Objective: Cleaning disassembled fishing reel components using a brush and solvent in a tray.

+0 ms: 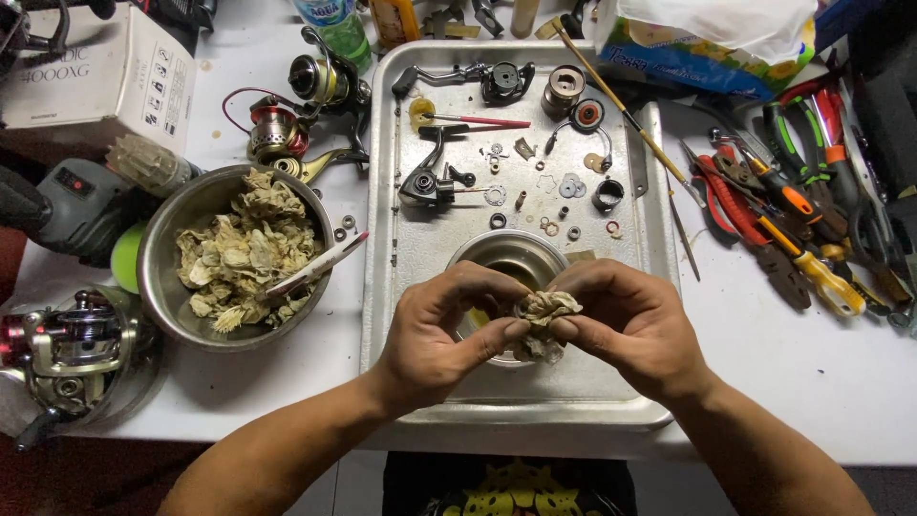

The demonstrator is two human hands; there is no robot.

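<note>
Crumpled tissue (543, 311) pinched between left hand (441, 330) and right hand (632, 320), above steel tray's (420, 258) small bowl (511, 250).

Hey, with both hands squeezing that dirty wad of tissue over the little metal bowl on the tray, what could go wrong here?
1. The crumpled tissue, pinched between the left hand and the right hand, looks worn and may shed scraps into the small metal bowl below.
2. Loose washers lie close behind on the tray; a stray wrist movement might scatter them.
</note>
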